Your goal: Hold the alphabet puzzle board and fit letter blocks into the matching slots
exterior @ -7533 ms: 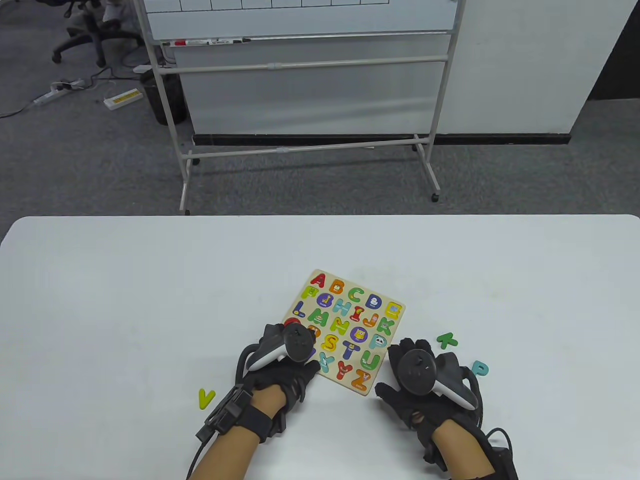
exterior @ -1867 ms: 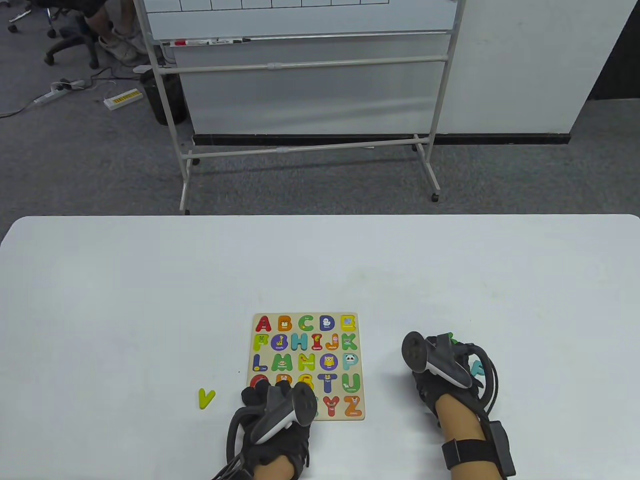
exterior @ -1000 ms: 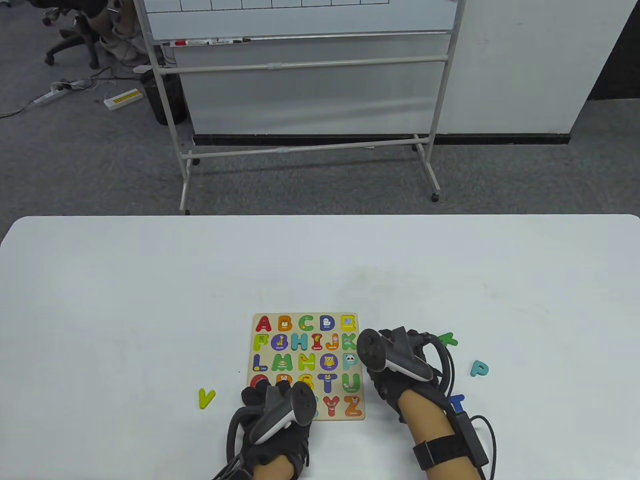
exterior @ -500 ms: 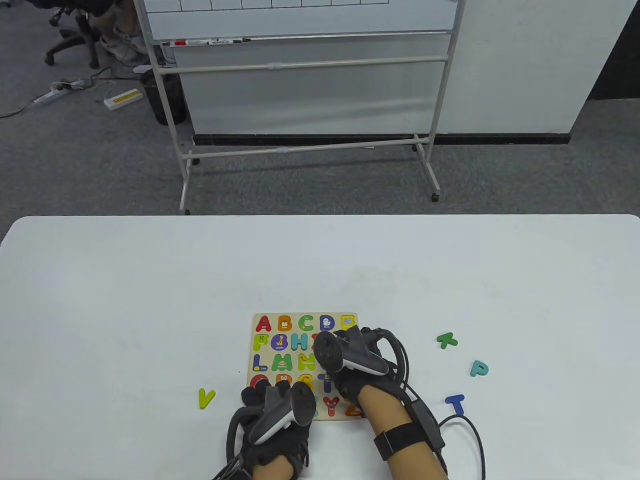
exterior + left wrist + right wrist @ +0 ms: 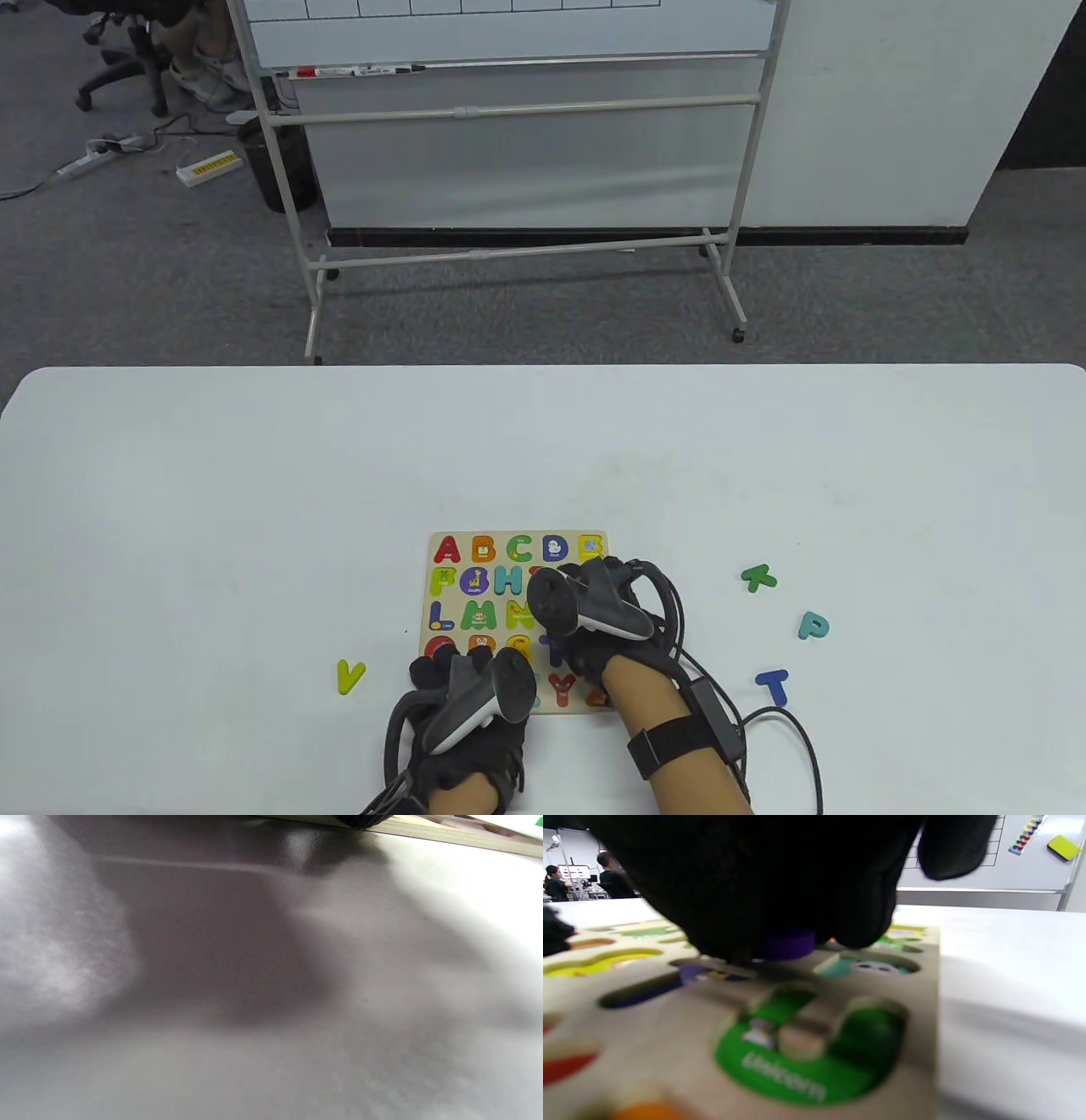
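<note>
Puzzle board lies flat near the table's near edge. Left hand presses on its near-left corner. Right hand sits over its right half, fingers closed around a purple letter block just above the slots. Loose letters V, T, P and K lie on the table beside the board.

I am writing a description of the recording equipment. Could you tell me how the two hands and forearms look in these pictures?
Both hands, left hand and right hand, wear black fabric gloves. A grey-and-black tracker shaped like a VR controller is strapped on the back of each. The forearms are bare, without sleeves. The right forearm carries a black strap with a small black box, and black cables loop from it. Black cables also hang beside the left wrist.
</note>
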Demonstrator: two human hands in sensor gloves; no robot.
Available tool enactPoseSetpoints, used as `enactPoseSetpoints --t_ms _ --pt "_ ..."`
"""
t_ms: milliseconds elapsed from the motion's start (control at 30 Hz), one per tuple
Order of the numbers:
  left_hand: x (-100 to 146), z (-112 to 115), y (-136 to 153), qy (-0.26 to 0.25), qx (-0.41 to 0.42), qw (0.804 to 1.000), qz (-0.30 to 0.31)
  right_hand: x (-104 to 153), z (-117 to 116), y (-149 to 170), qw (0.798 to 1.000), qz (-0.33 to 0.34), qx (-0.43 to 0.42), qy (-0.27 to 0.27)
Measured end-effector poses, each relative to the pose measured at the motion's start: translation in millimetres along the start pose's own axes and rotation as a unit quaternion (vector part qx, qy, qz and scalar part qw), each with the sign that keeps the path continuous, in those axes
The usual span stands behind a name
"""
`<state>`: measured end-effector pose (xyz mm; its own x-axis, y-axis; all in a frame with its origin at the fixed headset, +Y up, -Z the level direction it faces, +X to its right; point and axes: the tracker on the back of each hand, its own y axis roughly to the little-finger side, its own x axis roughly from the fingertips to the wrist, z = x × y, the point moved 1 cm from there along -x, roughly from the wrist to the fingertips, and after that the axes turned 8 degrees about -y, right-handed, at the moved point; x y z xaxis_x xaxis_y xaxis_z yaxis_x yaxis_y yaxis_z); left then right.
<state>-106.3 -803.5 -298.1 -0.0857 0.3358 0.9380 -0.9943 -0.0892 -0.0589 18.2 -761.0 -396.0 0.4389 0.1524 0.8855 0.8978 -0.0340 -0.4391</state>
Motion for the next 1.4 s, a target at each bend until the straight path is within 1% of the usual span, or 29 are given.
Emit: enactPoseSetpoints --t_ms 133,433,567,633,667,700,733,800,867,967,1033,1200,1300,1400 --pt "-0.1 0.3 0.5 0.003 0.002 1.000 0.001 0.8 -1.2 0.3 1.000 0.001 -0.013 0.014" --pt "-0.2 0.5 0.9 0.004 0.003 1.000 0.001 4.4 -1.7 2.0 0.999 -0.006 -0.005 0.047" --pt "-0.2 0.6 1.0 0.004 0.003 1.000 0.001 5.8 -1.3 1.8 1.000 -0.010 -0.004 0.021" --pt "-0.2 0.6 1.0 0.004 0.002 1.000 0.001 7.3 1.5 3.7 1.000 -0.010 -0.001 -0.014" --pt "-0.2 0.6 1.0 0.004 0.002 1.000 0.001 9.1 4.3 6.1 1.000 -0.014 -0.006 -0.019" --pt "-0.2 0.6 1.1 0.004 0.002 1.000 0.001 11.5 7.3 9.2 1.000 -0.020 -0.012 -0.012" --pt "-0.2 0.7 1.1 0.004 0.002 1.000 0.001 15.9 13.6 16.2 0.999 -0.027 -0.022 0.000" --pt "-0.2 0.7 1.1 0.003 0.002 1.000 0.001 21.1 19.9 26.0 0.999 -0.040 -0.031 -0.003" --pt "-0.2 0.7 1.2 0.003 0.002 1.000 0.001 32.2 29.7 45.0 0.997 -0.066 -0.034 -0.006" --pt "-0.3 0.6 1.1 0.003 0.001 1.000 0.001 49.3 38.9 71.5 0.994 -0.103 -0.032 -0.005" --pt "-0.3 0.7 1.2 0.004 0.003 1.000 0.001 62.5 42.4 91.3 0.991 -0.124 -0.048 -0.011" --pt "-0.2 0.7 1.1 0.004 0.003 1.000 0.001 91.9 39.3 128.0 0.982 -0.174 -0.062 -0.040" --pt "-0.3 0.8 1.1 0.004 0.003 1.000 0.001 104.9 32.3 139.4 0.978 -0.196 -0.038 -0.057" --pt "-0.3 0.9 1.2 0.004 0.004 1.000 0.002 115.5 19.6 146.5 0.970 -0.220 -0.009 -0.099"
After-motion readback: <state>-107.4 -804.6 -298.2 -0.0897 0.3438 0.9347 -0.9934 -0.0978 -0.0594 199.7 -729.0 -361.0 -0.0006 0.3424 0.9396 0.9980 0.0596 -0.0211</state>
